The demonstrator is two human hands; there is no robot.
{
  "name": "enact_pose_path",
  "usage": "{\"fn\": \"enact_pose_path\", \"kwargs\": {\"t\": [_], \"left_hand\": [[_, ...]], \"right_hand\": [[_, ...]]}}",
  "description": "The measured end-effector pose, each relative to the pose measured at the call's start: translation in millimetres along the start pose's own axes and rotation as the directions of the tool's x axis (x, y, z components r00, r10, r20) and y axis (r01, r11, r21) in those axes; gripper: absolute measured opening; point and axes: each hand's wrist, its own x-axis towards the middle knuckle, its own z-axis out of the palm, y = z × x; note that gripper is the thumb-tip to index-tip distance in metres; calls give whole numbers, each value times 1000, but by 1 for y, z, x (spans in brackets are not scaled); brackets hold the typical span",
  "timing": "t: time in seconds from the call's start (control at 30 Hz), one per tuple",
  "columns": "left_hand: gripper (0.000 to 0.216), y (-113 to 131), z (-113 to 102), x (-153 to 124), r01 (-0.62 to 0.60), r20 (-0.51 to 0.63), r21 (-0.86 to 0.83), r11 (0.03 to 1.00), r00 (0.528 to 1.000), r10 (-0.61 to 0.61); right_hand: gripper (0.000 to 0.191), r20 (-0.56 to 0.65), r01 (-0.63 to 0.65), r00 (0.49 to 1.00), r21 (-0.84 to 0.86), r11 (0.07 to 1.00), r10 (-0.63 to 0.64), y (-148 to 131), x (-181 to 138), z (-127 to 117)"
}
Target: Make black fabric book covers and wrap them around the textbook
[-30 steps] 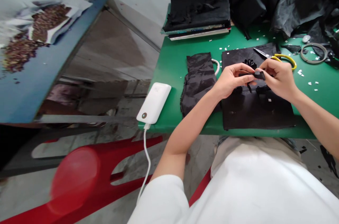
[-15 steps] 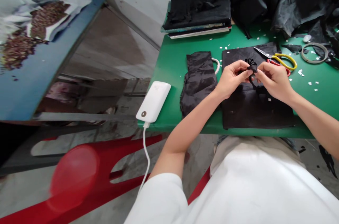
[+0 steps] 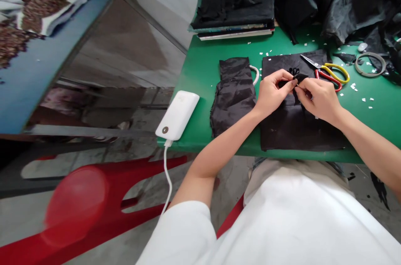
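Bare hands at work, seen from above. The fingers of the left hand and of the right hand are closed in facing pinches, thumbs against forefingers, on a small, pointed piece of thin black sheeting; its ends are partly hidden by the fingers. Just beyond the fingertips, a cluster of narrow black loops fans outward. Beneath both sets of fingers lies a flat, rectangular black sheet, extending nearer the wearer's body. Just right of the fingers and slightly beyond them rest metal-bladed scissors with one yellow and one red handle, blades pointing away to the left. Farther right, small white square scraps and a thin grey ring lie on the green worktop. Left of the fingers is a folded, wrinkled black cloth, with a pale curved band at its edge; farther left, at the worktop's corner, a white, rounded rectangular power bank with a white cable. Well beyond the fingers, to the left, stands a stack of books topped with black sheeting; to the right, a crumpled black heap
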Motion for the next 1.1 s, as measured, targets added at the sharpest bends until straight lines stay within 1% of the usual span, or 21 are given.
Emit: {"fn": "enact_pose_path", "kwargs": {"t": [0.07,0.13,0.2,0.27,0.37,0.47,0.53,0.63,0.73,0.83,0.93,1.0,1.03,1.1], "left_hand": [[18,3,1,-3,-65,-46,125,990,996,71],[9,5,1,-4,-89,-61,198,976,993,103],[7,6,0,-4,-90,-47,209,974,994,102],[6,7,-3,-2,-87,-17,182,980,996,91],[7,5,-8,4,-61,42,105,993,998,57],[24,4,-12,9,-37,78,55,998,996,33],[37,5,-15,10,-40,102,38,998,994,36],[49,6,-18,12,-55,165,9,998,985,53],[53,8,-19,12,-77,232,-8,997,970,77],[56,9,-20,12,-84,286,10,996,955,78],[59,10,-23,13,-87,333,7,996,939,80],[57,11,-28,14,-100,334,1,995,938,94],[54,11,-31,16,-109,311,19,994,945,98],[44,13,-40,19,-117,207,141,983,975,86]], "right_hand": [[26,6,34,999,-48,998,-34,1,0,1],[27,27,71,997,-78,994,-69,1,0,1],[27,57,103,994,-94,990,-98,0,0,0],[29,83,112,991,-101,989,-104,-1,0,-5],[36,59,40,998,-76,996,-36,-2,1,-15],[37,-25,-66,998,-36,997,65,-2,2,-24],[37,-44,-91,995,-39,995,90,-1,4,-26],[40,-20,-65,998,-56,996,64,-1,5,-22],[33,-7,-56,998,-17,998,56,-1,6,-17],[27,6,-110,994,76,991,110,2,8,-15],[23,23,-202,979,179,963,201,4,10,-15],[22,20,-251,967,246,936,254,5,11,-16],[22,14,-268,962,272,924,274,5,11,-17],[21,-7,-281,955,290,915,296,4,12,-18]]}}
